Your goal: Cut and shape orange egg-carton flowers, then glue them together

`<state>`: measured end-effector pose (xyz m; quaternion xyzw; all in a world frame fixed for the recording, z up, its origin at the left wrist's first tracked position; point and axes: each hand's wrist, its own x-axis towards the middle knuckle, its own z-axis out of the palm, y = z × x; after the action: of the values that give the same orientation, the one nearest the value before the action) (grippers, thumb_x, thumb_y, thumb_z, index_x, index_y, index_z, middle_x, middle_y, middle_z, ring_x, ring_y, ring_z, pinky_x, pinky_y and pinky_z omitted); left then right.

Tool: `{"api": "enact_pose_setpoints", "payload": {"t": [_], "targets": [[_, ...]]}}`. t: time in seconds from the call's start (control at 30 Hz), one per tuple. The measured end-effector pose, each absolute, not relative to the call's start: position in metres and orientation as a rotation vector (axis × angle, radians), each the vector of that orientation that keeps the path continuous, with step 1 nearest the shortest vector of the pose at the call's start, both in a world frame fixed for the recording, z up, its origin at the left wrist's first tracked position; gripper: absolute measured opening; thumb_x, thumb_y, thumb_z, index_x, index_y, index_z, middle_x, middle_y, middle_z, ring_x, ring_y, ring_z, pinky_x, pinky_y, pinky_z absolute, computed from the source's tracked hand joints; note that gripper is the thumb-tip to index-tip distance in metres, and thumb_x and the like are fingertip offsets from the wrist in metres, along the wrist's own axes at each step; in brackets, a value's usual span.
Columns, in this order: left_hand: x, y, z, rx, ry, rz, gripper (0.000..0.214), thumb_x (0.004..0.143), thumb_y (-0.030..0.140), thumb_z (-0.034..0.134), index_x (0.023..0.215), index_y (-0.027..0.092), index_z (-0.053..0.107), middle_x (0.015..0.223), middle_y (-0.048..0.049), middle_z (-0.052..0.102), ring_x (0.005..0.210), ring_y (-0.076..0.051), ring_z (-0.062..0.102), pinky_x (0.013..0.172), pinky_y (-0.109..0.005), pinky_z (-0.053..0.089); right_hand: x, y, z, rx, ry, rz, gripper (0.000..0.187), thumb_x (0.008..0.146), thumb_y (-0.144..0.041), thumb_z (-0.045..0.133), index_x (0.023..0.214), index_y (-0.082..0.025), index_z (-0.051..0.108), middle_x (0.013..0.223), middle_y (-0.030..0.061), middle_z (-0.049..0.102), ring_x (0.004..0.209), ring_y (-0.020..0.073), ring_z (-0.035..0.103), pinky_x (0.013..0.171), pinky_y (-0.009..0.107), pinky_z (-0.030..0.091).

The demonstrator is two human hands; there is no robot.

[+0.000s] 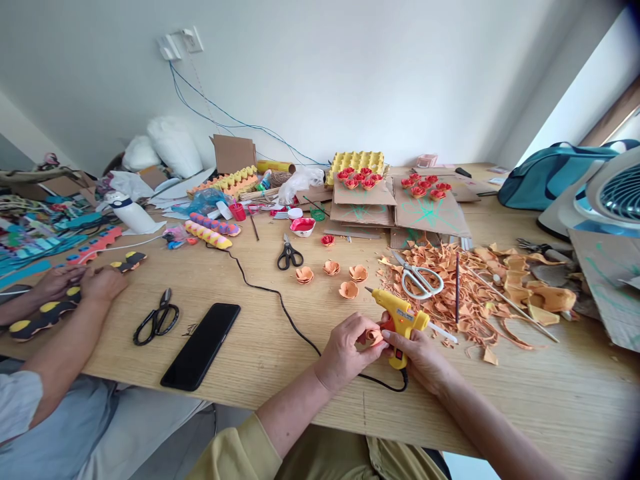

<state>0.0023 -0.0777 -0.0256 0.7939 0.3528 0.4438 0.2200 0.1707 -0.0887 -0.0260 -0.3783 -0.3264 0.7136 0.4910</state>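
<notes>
My left hand (345, 353) pinches a small orange egg-carton flower (373, 336) near the table's front edge. My right hand (423, 360) is wrapped round a yellow hot glue gun (400, 313), its nozzle pointing up and left. A white glue stick (443, 332) sticks out of the gun's back. The right fingertips are close to the flower; whether they touch it I cannot tell. Beyond my hands sit several orange flowers (349, 289) and one red-painted flower (327, 240). White-handled scissors (423, 281) rest on a heap of orange carton scraps (470, 293).
A black phone (201, 347), dark scissors (157, 317) and black scissors (289, 253) lie to the left. A co-worker's hands (100, 283) hold a black-and-yellow carton strip (47, 317). Red flowers stand on cardboard (425, 217) at the back. A fan (615, 193) is at right.
</notes>
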Motion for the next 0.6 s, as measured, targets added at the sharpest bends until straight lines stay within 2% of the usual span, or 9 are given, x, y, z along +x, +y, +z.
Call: {"api": "enact_pose_setpoints", "payload": {"t": [0.17, 0.43, 0.6], "targets": [[0.0028, -0.0782, -0.0237, 2.176, 0.986, 1.232, 0.016, 0.084, 0.018, 0.068, 0.097, 0.019, 0.059, 0.081, -0.0007, 0.063, 0.071, -0.013, 0.056, 0.068, -0.023, 0.048, 0.1701, -0.0885, -0.0265, -0.911, -0.799, 1.721, 0.042, 0.065, -0.040, 0.088, 0.093, -0.022, 0.062, 0.075, -0.0011, 0.062, 0.063, 0.0109, 0.050, 0.056, 0.024, 0.040], [0.0027, -0.0776, -0.0269, 2.165, 0.955, 1.223, 0.010, 0.085, 0.020, 0.068, 0.089, 0.018, 0.059, 0.080, -0.0008, 0.062, 0.069, -0.012, 0.055, 0.066, -0.022, 0.048, 0.1703, -0.0886, -0.0255, -0.959, -0.842, 1.683, 0.042, 0.064, -0.043, 0.088, 0.089, -0.022, 0.062, 0.072, -0.0016, 0.059, 0.062, 0.0123, 0.050, 0.055, 0.026, 0.040], [0.0029, -0.0781, -0.0253, 2.178, 0.979, 1.221, 0.011, 0.086, 0.020, 0.066, 0.094, 0.019, 0.059, 0.080, -0.0010, 0.062, 0.071, -0.013, 0.056, 0.068, -0.023, 0.049, 0.1710, -0.0885, -0.0273, -0.921, -0.824, 1.707, 0.041, 0.066, -0.041, 0.087, 0.094, -0.024, 0.062, 0.079, -0.0009, 0.062, 0.065, 0.0125, 0.052, 0.057, 0.026, 0.041]]}}
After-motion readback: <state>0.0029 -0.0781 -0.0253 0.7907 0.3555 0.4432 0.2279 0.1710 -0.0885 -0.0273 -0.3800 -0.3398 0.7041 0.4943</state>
